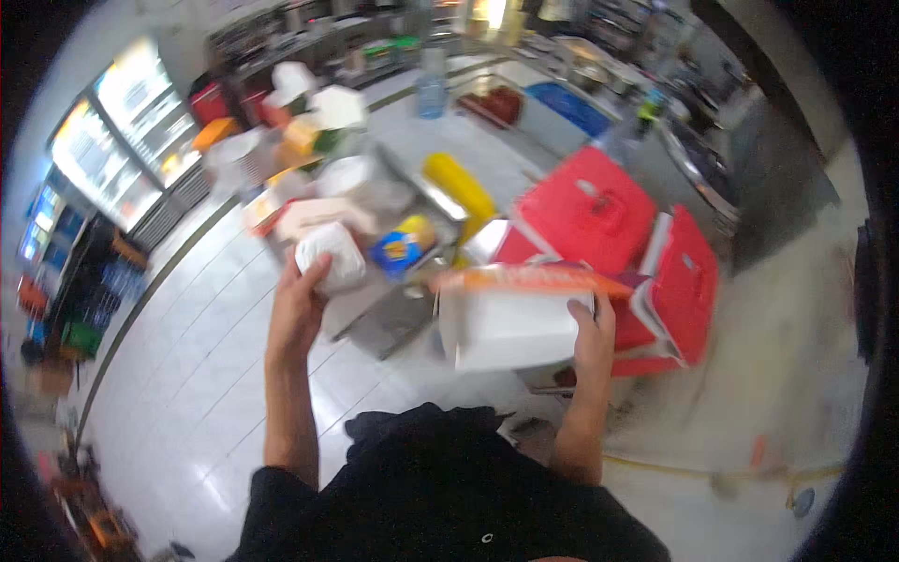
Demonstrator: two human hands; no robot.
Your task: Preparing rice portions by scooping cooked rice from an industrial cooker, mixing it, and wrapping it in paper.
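Note:
My left hand (303, 288) grips a small white wrapped bundle (333, 256), its thumb across the front. My right hand (594, 327) holds the right end of an open white box (520, 330) with an orange printed edge; the box is tilted and blurred. Just beyond the box stands a red cooler-like case (590, 211) with its lid raised, and part of its red body lies behind my right hand. Between my hands, farther off, are a blue and yellow packet (400, 249) and a yellow roll or tube (460, 186).
A metal counter (386, 309) carries white containers (348, 175) and a pale tray (326, 214). Past it stand a clear blue-tinted bottle (431, 95), a tray of reddish food (499, 105) and a blue tub (569, 105). Lit glass-door fridges (126, 133) are at the upper left, above a tiled floor (182, 344).

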